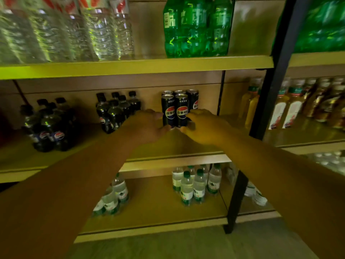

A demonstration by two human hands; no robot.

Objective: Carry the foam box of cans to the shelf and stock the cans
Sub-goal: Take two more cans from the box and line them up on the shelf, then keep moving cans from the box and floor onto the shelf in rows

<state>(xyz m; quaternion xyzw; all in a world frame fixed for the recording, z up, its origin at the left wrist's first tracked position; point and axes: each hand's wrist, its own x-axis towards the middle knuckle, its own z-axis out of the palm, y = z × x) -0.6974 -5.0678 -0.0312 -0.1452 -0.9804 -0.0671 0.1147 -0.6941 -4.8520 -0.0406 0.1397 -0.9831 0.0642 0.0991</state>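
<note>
Several black cola cans [192, 98] stand in a tight cluster on the middle shelf [168, 144]. My left hand [147, 124] wraps the lower left side of the left front can [168, 103], thumb across its base. In the same way, my right hand [202, 127] curls around the right front can [181, 104], whose base it hides. Both cans stand upright on the board and touch each other. The foam box is out of view.
Small dark cola bottles [117, 111] stand left of the cans, more [48, 126] farther left. Yellow drink bottles [291, 103] fill the right bay behind a black upright post [270, 90]. Green bottles [196, 27] and clear ones [65, 32] sit above, water bottles [194, 184] below.
</note>
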